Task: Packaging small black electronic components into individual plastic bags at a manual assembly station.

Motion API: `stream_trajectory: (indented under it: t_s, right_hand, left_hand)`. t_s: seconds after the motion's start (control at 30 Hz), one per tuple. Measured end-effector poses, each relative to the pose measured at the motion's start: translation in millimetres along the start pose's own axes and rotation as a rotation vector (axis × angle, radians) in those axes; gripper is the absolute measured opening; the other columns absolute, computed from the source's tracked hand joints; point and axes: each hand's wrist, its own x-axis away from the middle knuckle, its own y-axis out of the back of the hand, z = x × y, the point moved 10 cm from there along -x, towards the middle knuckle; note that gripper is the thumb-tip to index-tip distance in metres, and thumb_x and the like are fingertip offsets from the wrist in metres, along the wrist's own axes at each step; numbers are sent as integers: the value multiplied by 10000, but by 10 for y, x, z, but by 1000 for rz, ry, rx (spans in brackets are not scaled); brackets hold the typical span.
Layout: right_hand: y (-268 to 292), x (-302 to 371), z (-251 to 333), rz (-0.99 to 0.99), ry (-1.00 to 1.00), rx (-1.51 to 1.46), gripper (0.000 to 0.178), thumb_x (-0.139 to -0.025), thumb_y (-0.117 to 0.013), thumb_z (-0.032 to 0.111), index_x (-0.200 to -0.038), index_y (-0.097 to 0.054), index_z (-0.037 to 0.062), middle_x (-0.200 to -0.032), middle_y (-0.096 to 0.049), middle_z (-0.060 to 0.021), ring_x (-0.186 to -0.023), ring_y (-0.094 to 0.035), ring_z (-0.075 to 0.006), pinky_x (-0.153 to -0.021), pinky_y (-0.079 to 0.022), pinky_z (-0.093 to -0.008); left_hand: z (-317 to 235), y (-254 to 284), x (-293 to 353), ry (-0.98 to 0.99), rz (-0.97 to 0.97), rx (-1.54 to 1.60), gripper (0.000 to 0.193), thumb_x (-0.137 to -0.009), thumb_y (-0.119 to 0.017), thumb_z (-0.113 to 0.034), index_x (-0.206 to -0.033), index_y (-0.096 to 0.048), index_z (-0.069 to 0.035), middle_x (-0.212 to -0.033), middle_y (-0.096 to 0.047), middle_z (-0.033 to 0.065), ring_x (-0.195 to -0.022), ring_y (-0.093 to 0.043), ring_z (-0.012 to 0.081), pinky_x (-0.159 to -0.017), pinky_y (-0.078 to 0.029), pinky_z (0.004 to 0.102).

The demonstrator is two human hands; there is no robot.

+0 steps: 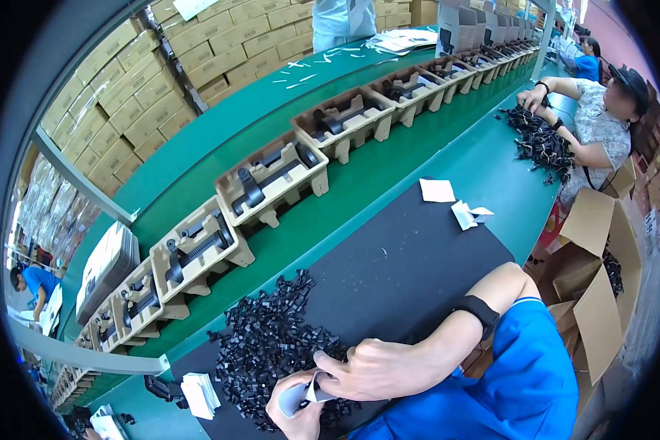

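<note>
My left hand [298, 412] is wrapped round a curled piece of white paper [292, 397], low in the view. From the right, my right hand [378, 369] pinches the paper's other edge with thumb and fingers, so both hands grip it together. A wide heap of small black plastic pieces [275, 330] spreads on the dark mat [411, 257] beneath and beyond my hands. Whether one of those pieces sits inside the paper is hidden by my fingers. Left of the heap lies a stack of white folded papers [200, 396].
Beyond the mat, a green conveyor [293, 209] carries a row of moulded pulp trays [271, 183] with black parts. Two loose white papers [438, 191] lie on the mat's far side. At right are an open cardboard box [590, 293] and a co-worker handling black cables [539, 139].
</note>
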Motion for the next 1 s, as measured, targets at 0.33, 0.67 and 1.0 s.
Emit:
stream_trajectory:
  t_s: [0.33, 0.67, 1.0]
  right_hand:
    - [27, 110, 116, 140, 50, -56, 170, -769, -579, 116, -884, -512, 9, -777, -483, -121, -450, -556, -182, -360, -405, -292]
    - [-25, 97, -508, -419, 103, -655, 339, -767, -703, 97, -1099, -654, 52, -910, -610, -54, -617, -551, -129, -425, -419, -208]
    - [-125, 137, -316, -333, 301, -112, 269, -786, -655, 99, -1054, -689, 91, -843, -611, -8, -662, -538, -105, -411, -410, -172]
  left_hand:
    - [33, -81, 112, -38, -55, 241, 292, -672, -733, 41, -944, -636, -3, -942, -672, 144, -877, -659, 225, -780, -521, 305]
    - [273, 81, 11, 22, -69, 400, 265, -732, -738, 7, -972, -628, 32, -979, -668, 163, -919, -650, 219, -800, -524, 312]
    - [724, -104, 28, 439, -170, 1024, 266, -809, -650, 30, -1057, -595, 108, -1060, -643, 183, -985, -630, 234, -783, -555, 309]
